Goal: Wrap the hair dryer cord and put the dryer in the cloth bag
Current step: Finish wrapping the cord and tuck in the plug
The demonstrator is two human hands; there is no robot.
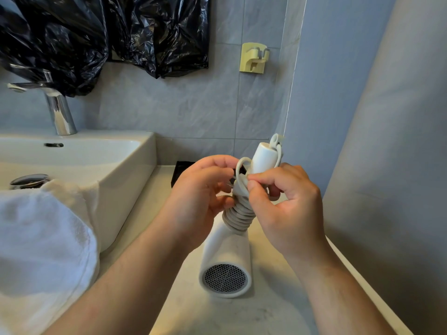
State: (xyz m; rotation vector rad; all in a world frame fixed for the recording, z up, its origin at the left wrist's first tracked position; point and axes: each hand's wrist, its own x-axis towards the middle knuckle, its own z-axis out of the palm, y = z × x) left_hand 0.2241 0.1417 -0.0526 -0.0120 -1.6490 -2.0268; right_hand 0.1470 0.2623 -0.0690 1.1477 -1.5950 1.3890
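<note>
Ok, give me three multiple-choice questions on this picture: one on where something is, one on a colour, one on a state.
1. Where does the dryer stand?
A. in the sink
B. on the counter beside the sink
C. on the wall hook

2. What colour is the wall hook?
A. pale yellow
B. red
C. black

3. How is the cord?
A. hanging loose
B. coiled around the handle
C. plugged into the wall

Answers:
1 B, its mesh end rests on the counter right of the sink.
2 A, yellowish against grey tile.
3 B, tight loops below both hands.
</note>
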